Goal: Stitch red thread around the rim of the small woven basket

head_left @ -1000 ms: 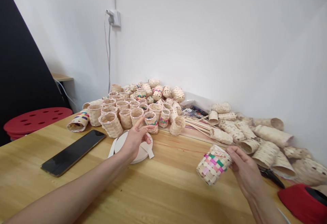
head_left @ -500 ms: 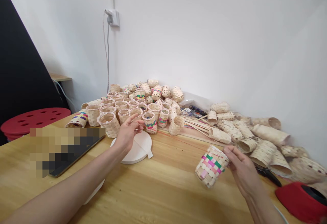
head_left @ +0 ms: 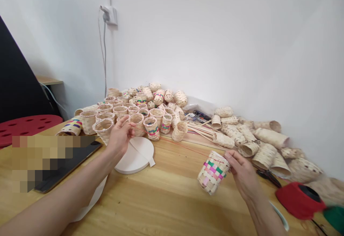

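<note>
My right hand [head_left: 242, 174] grips the rim of a small woven basket [head_left: 211, 173] with pink and green bands and holds it tilted just above the wooden table [head_left: 166, 200]. A thin red thread [head_left: 185, 147] runs from the basket's rim leftward to my left hand [head_left: 120, 135]. That hand's fingers are pinched together on the thread, raised over a white roll of tape [head_left: 134, 156], close to the front row of standing baskets [head_left: 129, 116].
A big pile of small woven baskets fills the table's back, with longer woven tubes [head_left: 266, 146] at the right. Thin strips [head_left: 200, 131] lie between them. A dark phone [head_left: 67, 164], black scissors [head_left: 268, 177], a red object [head_left: 298, 198] and a red stool [head_left: 24, 126] are around.
My left hand has risen off the tape roll, drawn left and closed into a pinch, with the red thread taut. The basket stays in my right hand. The view has shifted right.
</note>
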{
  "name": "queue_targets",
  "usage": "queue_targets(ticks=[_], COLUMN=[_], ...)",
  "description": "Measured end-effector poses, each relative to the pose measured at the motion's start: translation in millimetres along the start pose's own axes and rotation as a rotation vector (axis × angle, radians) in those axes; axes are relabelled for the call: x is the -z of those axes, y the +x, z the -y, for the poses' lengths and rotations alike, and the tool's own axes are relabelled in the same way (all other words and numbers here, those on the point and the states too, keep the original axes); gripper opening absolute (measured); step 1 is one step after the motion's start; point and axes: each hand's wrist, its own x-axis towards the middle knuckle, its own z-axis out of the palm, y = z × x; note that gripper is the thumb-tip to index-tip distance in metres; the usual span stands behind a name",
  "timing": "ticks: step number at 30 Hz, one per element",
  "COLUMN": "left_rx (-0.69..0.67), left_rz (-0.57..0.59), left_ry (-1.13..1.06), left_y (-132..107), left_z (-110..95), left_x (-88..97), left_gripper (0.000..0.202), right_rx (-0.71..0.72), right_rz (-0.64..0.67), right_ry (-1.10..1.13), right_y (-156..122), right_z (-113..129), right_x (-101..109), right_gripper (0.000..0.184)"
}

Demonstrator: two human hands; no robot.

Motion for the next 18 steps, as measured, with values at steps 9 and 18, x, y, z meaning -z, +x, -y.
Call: queue_targets(ticks=[9,18], left_rx=[0.047,0.063], left_rz=[0.141,0.164], left_ry=[0.018,0.051], left_y=[-2.4,-6.4], left_z=[8.2,12.9], left_x=[-2.9,-4.9], left_gripper=[0.039,0.038], right_rx=[-0.03,-0.035], right_rz=[-0.043,-0.085], right_ry=[0.029,0.058], right_y=[3.1,2.3], right_z=[-5.5,-1.3], right_x=[2.9,0.5], right_gripper=[0.036,0.036])
